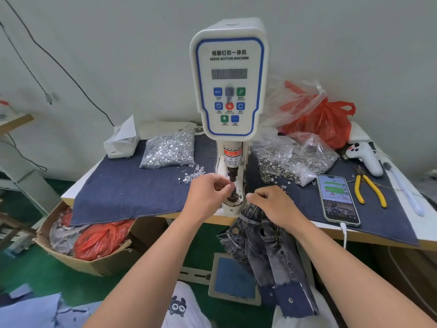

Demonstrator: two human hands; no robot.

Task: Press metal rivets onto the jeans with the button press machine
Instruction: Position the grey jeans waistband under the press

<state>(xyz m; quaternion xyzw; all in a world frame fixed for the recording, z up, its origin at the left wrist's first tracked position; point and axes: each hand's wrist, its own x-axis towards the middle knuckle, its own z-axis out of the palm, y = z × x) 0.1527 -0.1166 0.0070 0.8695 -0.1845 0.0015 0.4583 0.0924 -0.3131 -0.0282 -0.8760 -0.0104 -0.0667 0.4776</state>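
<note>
A: Head view. Left hand (pixel 208 190) pinches a small rivet (pixel 230 184), hard to make out, at the press (pixel 230 91) between upper punch (pixel 232 175) and lower die (pixel 233 197). Right hand (pixel 272 204) grips the jeans (pixel 260 242) just right of the die; most of the denim hangs off the surface (pixel 423 230) edge.

B: Risks?

A: Main one: left fingertips (pixel 225 185) sit in the punch path. If the pedal (pixel 234 278) on the floor gets tapped now, they get pinched. The warning label says as much.

B: Others?

A: Rivet could seat crooked or drop, since it's tiny and held by a pinch only. Hanging denim may pull the fabric off the die, so the rivet lands off mark.

B: Room to move?

A: Tight at the die: press column behind, hands on both sides. Left is freer, with loose rivets (pixel 192 174) near and a rivet bag (pixel 169 150) further back. Right is crowded: bag of caps (pixel 295 162), phone (pixel 338 200), pliers (pixel 369 190). Jeans sit at the surface's front edge, a box (pixel 89 261) is below left.

B: So?

A: I'd pull the left hand back leftward before any pedal press.
</note>
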